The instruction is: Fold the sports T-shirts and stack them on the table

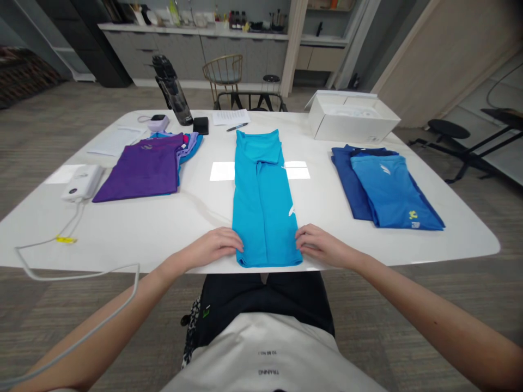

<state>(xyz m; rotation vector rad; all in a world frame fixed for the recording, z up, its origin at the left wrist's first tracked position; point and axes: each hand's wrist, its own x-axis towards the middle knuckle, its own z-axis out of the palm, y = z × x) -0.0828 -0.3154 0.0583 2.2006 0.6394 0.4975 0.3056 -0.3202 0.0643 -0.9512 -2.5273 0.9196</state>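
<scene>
A turquoise shirt [263, 212], folded into a long narrow strip, lies flat on the white table [196, 218] right in front of me. Its far end has a flap folded over, and a seam line runs down its middle. A small white logo shows by its right edge. My left hand [218, 246] has its fingers curled at the shirt's near left edge. Opposite it, my right hand [322, 245] pinches the near right edge. Both thumbs are partly hidden, and the near end of the shirt lies close to the table's front edge.
Folded purple shirts [143, 169] are stacked on the left, blue shirts [392, 188] on the right. Behind stand a white box [353, 117], a black bottle [174, 92], a black wallet [200, 126] and a pen [237, 127]. A cable [81, 277] trails from a white power bank [83, 182].
</scene>
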